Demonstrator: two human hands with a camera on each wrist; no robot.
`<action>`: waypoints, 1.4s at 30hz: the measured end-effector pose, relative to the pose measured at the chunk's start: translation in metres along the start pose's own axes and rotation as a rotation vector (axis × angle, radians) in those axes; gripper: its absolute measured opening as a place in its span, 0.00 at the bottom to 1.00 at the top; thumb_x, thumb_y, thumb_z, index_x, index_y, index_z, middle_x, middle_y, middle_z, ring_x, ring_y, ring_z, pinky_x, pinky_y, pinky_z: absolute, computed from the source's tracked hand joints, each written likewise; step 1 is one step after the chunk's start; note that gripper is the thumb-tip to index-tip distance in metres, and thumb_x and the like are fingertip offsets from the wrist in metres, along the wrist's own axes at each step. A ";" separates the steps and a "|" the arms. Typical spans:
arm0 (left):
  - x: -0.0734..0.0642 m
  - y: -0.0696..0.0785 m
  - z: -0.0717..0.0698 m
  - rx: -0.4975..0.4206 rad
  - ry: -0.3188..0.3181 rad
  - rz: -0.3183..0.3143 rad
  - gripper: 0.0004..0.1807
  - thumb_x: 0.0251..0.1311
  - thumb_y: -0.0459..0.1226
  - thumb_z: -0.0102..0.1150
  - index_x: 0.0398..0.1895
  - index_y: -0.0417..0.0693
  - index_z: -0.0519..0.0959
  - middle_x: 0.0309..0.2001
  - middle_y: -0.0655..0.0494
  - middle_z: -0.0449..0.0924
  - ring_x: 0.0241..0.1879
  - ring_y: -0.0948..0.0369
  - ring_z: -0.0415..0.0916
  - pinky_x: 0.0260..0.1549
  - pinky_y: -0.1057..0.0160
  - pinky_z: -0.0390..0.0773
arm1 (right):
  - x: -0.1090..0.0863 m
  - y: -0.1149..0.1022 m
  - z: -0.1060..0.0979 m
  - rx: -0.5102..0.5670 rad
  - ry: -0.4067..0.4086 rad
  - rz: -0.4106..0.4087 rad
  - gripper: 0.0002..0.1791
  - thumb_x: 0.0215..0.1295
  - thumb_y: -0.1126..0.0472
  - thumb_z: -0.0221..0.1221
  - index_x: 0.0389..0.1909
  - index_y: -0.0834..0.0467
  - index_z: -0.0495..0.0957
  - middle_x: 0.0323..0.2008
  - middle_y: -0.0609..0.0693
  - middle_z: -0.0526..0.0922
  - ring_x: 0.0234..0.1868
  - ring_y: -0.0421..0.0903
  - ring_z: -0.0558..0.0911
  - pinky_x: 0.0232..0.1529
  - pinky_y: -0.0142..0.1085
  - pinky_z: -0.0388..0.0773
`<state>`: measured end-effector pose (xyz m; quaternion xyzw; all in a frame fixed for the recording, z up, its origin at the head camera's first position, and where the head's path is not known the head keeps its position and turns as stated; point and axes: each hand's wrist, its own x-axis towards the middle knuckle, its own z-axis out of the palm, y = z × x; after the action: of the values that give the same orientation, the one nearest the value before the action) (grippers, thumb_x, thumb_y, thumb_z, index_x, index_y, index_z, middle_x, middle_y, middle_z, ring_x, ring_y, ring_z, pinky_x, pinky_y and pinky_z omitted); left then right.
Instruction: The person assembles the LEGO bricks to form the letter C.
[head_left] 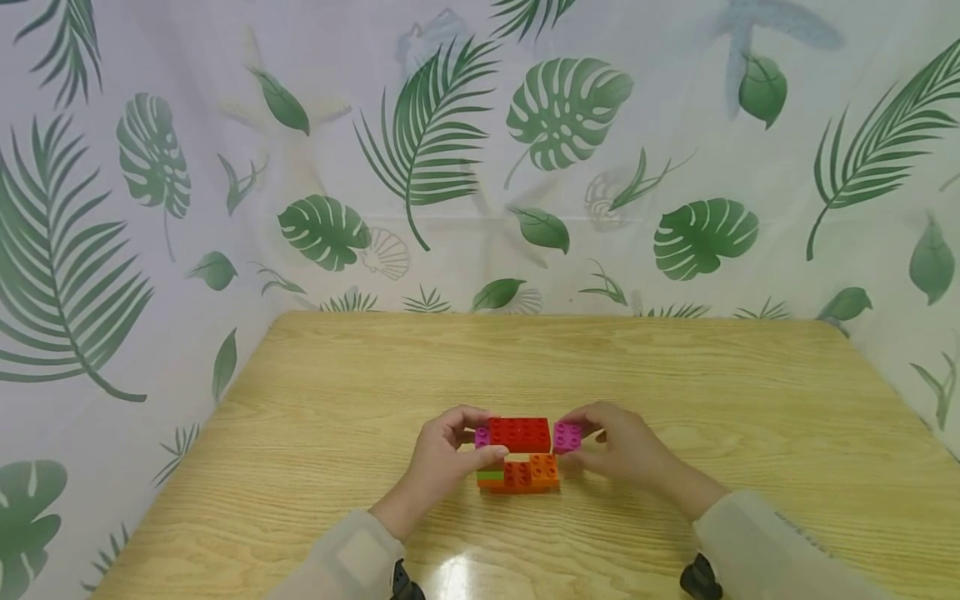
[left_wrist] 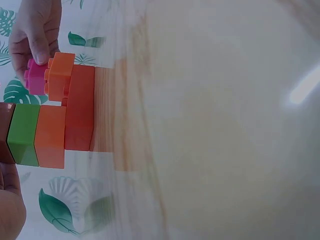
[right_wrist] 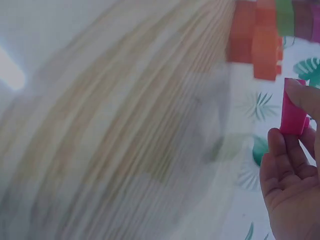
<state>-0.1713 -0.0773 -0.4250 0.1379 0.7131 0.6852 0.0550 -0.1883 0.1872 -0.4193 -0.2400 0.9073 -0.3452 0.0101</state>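
Several toy building bricks are joined into a stack on the table. Its long red brick (head_left: 519,434) lies on top in the head view, with orange bricks (head_left: 543,467) and a green brick (head_left: 491,476) lower on the near side. My left hand (head_left: 453,446) grips the stack's left end, thumb in front; a brown brick (left_wrist: 6,131) shows by its fingers in the left wrist view. Between thumb and fingers, my right hand (head_left: 622,442) pinches a pink brick (head_left: 567,436) just right of the stack, apart from it in the right wrist view.
The wooden table (head_left: 345,367) reaches back to a hanging cloth (head_left: 465,258) printed with green leaves. A light reflection shows on the table's near part. Dark bands sit at both sleeve cuffs.
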 end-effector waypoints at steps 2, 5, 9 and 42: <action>0.000 0.002 0.001 0.001 -0.001 0.004 0.19 0.53 0.29 0.68 0.49 0.37 0.78 0.46 0.48 0.78 0.41 0.55 0.76 0.36 0.61 0.81 | 0.000 -0.006 0.001 0.008 -0.016 -0.012 0.21 0.53 0.58 0.70 0.48 0.59 0.79 0.41 0.45 0.80 0.42 0.45 0.79 0.40 0.39 0.78; 0.000 0.004 0.001 0.006 -0.001 0.008 0.18 0.53 0.29 0.68 0.48 0.38 0.78 0.46 0.48 0.78 0.41 0.54 0.76 0.36 0.60 0.81 | -0.001 -0.013 0.002 0.014 -0.029 -0.027 0.23 0.53 0.54 0.71 0.48 0.59 0.79 0.41 0.45 0.81 0.42 0.45 0.80 0.40 0.37 0.78; -0.001 0.005 0.001 0.013 -0.006 0.010 0.18 0.53 0.29 0.68 0.48 0.38 0.78 0.46 0.47 0.78 0.41 0.54 0.75 0.37 0.60 0.81 | -0.001 -0.019 0.002 0.030 -0.018 -0.059 0.24 0.52 0.53 0.71 0.47 0.60 0.79 0.42 0.46 0.82 0.41 0.44 0.80 0.41 0.37 0.79; -0.007 0.037 0.002 0.264 -0.043 0.231 0.19 0.50 0.25 0.68 0.47 0.28 0.79 0.45 0.41 0.80 0.41 0.52 0.77 0.44 0.55 0.79 | -0.011 -0.022 0.025 0.224 0.223 -0.141 0.20 0.53 0.63 0.69 0.48 0.62 0.78 0.42 0.48 0.82 0.40 0.43 0.80 0.44 0.43 0.80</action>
<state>-0.1596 -0.0768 -0.3892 0.2396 0.7749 0.5843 -0.0276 -0.1647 0.1622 -0.4256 -0.2606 0.8396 -0.4684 -0.0882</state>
